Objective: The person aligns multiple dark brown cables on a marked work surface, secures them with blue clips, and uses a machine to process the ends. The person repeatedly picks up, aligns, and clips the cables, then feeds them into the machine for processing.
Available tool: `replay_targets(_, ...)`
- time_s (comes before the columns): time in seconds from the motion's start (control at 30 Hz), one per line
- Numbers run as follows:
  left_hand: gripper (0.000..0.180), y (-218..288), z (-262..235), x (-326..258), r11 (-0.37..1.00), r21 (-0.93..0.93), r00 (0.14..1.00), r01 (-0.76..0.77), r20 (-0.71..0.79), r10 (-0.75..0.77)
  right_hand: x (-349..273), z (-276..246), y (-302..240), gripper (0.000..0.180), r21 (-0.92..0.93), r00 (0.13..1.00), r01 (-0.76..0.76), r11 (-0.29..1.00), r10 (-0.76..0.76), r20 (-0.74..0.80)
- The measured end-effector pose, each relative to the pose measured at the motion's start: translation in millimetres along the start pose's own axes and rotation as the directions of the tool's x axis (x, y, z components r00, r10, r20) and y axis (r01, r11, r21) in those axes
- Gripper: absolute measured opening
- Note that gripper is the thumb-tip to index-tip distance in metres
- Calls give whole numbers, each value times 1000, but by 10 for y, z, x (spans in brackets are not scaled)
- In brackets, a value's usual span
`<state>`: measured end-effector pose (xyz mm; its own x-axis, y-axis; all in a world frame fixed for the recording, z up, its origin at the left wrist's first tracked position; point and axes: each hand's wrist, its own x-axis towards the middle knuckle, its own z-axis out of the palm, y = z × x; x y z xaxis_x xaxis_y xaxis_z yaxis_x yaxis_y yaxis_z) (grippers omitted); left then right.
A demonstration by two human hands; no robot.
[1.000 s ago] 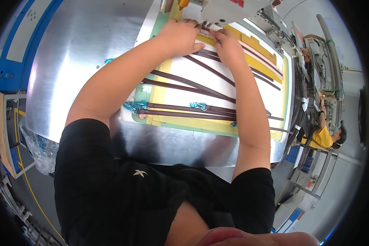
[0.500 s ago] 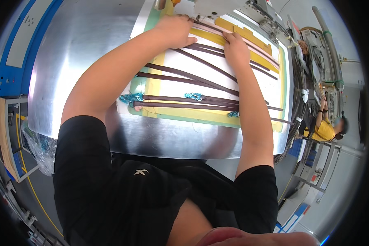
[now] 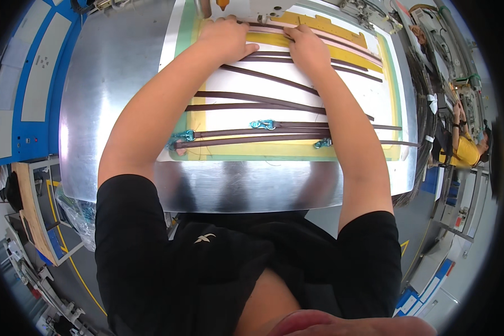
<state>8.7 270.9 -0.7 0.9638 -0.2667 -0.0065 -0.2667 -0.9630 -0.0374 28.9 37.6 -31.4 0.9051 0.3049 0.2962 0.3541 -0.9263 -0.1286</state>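
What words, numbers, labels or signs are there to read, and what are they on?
There are none I can read.
Black shirt: a pale emblem, a shape with no readable letters.
Blue cabinet: small dark marks on its white panel, too small to tell if they are writing.
Dark straps and blue clips: no readable writing.

Narrow dark-brown strap, nearly straight, along a pale pink strip
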Motion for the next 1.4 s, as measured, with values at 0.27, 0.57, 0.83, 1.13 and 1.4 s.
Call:
replay_targets(0.27, 63, 99, 40, 40, 998, 43, 989, -47, -139, 52, 29, -48, -78, 40, 23, 1000, 18, 1000, -18, 9)
replay_targets(0.57, 65, 115, 87, 66, 999, -31, 994, -32, -102, 28, 35, -112, 236, 41, 8, 999, 19, 1000, -19, 42)
replay_targets(0.83, 68, 173, 13, 35, 999, -34, 996, -22, -83, 19, -70, -288, 923, 43, -53, 996, -77, 996, 79, 37)
replay_targets(1.13, 70, 412, 19, 205, 1000, -11, 999, -6, -35, 5, -114, -234, 1019, 43, -18, 998, -61, 998, 61, 29)
replay_targets(1.4, 69, 845, -95, 269, 1000, -24, 999, 7, -41, -8, -167, -294, 1012, 43, 20, 996, -60, 998, 58, 65)
